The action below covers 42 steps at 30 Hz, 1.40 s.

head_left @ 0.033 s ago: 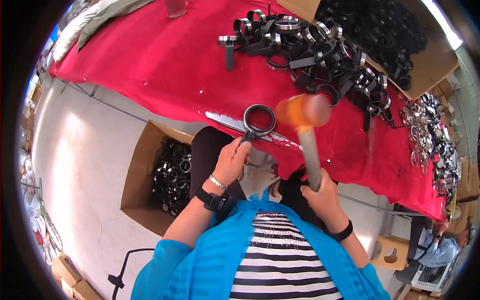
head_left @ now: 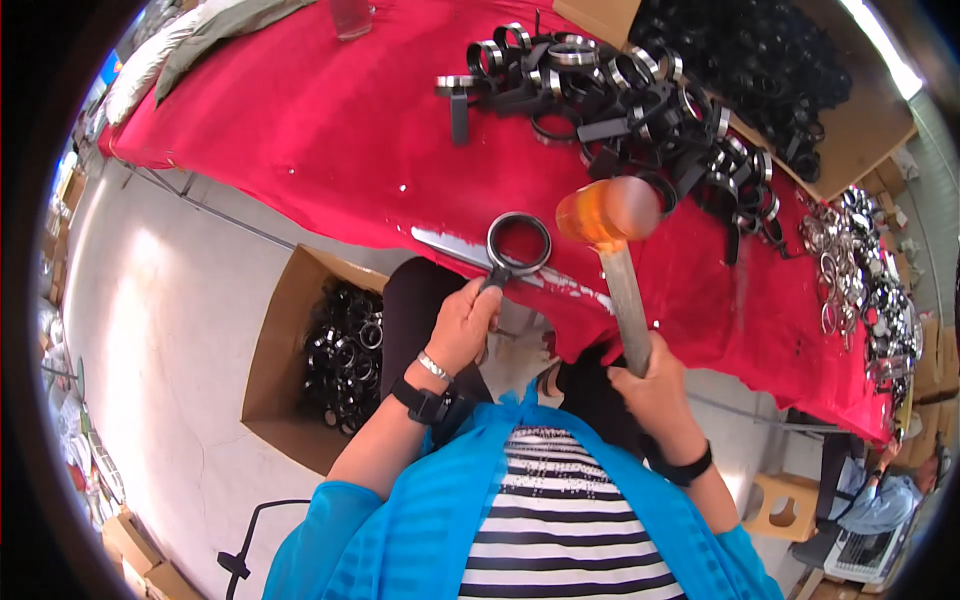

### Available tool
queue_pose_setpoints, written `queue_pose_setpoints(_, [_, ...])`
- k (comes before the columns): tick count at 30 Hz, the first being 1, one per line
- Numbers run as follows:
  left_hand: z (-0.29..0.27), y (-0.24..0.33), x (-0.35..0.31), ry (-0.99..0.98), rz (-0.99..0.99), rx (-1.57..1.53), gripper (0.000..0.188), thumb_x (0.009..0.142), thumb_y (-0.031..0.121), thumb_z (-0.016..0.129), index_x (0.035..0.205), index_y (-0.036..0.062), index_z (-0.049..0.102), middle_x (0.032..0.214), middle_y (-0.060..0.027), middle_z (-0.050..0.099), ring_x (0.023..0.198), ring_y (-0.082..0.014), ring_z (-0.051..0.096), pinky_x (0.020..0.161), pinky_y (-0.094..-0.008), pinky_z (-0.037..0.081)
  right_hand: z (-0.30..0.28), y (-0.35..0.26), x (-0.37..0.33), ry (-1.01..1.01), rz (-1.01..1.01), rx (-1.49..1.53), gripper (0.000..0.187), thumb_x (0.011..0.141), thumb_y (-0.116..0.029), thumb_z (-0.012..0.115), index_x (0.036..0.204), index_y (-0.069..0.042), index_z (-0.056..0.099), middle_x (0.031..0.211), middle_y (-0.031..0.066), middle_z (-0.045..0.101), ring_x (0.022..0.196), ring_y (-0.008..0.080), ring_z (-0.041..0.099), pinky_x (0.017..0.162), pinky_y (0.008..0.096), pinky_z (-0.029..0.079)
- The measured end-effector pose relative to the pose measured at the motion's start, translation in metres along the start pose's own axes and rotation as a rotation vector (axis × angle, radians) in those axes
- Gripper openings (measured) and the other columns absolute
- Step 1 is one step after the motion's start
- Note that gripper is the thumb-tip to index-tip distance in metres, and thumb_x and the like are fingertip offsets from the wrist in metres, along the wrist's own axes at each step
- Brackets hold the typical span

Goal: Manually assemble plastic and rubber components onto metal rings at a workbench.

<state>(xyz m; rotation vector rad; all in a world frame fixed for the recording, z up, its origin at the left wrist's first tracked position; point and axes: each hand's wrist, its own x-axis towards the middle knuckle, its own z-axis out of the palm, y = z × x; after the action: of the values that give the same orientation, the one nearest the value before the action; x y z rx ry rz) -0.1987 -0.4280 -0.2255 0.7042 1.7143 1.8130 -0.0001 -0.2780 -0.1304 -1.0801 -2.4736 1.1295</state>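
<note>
My left hand (head_left: 463,325) is closed round the short black handle of a magnifying glass (head_left: 506,266). Its round black frame with a silver rim lies at the near edge of the red-covered table, over a pale worn strip (head_left: 452,245). In my right hand (head_left: 658,388) is the grey handle of a mallet (head_left: 625,295). The mallet's amber head, smeared by motion, is raised to the right of the round frame and apart from it. Whether a lens sits in the frame I cannot tell.
Many similar handled rings (head_left: 600,128) are heaped at the table's far side, beside a carton (head_left: 878,150) of black parts. Metal rings (head_left: 828,285) lie at the right end. Another carton (head_left: 270,395) of rings stands on the floor left of my legs. A person (head_left: 880,500) sits far right.
The mallet and my right hand have shifted slightly up and to the right. My left hand and the magnifying glass have hardly moved.
</note>
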Motion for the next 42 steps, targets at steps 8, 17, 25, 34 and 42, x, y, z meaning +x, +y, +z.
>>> queue_pose_setpoints(8, [-0.001, 0.002, -0.003, 0.013, 0.058, 0.052, 0.032, 0.093, 0.029, 0.049, 0.078, 0.0011, 0.053, 0.062, -0.0038, 0.054, 0.056, -0.0127, 0.053, 0.054, -0.0276, 0.043, -0.001, -0.030, 0.037, -0.018, -0.227, -0.206, 0.029, 0.071, -0.010, 0.063, 0.092, 0.004, 0.048, 0.075, 0.0277, 0.058, 0.074, 0.0418, 0.061, 0.066, 0.0439, 0.047])
queue_pose_setpoints(17, [-0.123, 0.051, -0.073, 0.082, -0.077, 0.444, 0.023, 0.084, 0.021, 0.054, 0.075, -0.0003, 0.056, 0.064, -0.0093, 0.057, 0.061, -0.0182, 0.055, 0.058, -0.0303, 0.044, -0.022, -0.016, 0.028, -0.213, -0.060, -0.026, 0.036, 0.069, -0.013, 0.065, 0.095, 0.006, 0.049, 0.068, 0.0242, 0.056, 0.063, 0.0349, 0.061, 0.055, 0.0364, 0.047])
queue_pose_setpoints(25, [-0.122, 0.090, 0.049, 0.337, 0.172, 0.439, 0.025, 0.085, 0.022, 0.060, 0.092, -0.0020, 0.062, 0.078, -0.0098, 0.063, 0.068, -0.0180, 0.060, 0.062, -0.0310, 0.047, -0.009, 0.009, 0.006, -0.245, 0.226, 0.102, 0.039, 0.069, -0.019, 0.073, 0.096, 0.002, 0.053, 0.074, 0.0162, 0.060, 0.072, 0.0232, 0.061, 0.066, 0.0348, 0.047])
queue_pose_setpoints(34, [-0.074, 0.094, 0.229, 0.393, -0.068, 0.890, 0.048, 0.071, 0.042, 0.066, 0.090, -0.0018, 0.065, 0.083, -0.0204, 0.066, 0.083, -0.0360, 0.063, 0.078, -0.0411, 0.049, -0.008, 0.011, -0.006, -0.300, 0.181, 0.158, 0.038, 0.073, -0.017, 0.072, 0.101, 0.001, 0.053, 0.083, 0.0173, 0.062, 0.079, 0.0227, 0.062, 0.074, 0.0314, 0.047])
queue_pose_setpoints(42, [-0.058, 0.114, 0.101, 0.056, -0.113, 0.167, 0.013, 0.082, 0.012, 0.059, 0.084, -0.0009, 0.057, 0.076, -0.0063, 0.061, 0.065, -0.0128, 0.062, 0.054, -0.0225, 0.050, -0.007, 0.002, -0.007, -0.332, 0.226, 0.265, 0.032, 0.075, -0.013, 0.070, 0.101, -0.001, 0.054, 0.078, 0.0068, 0.062, 0.066, 0.0107, 0.058, 0.063, 0.0258, 0.048])
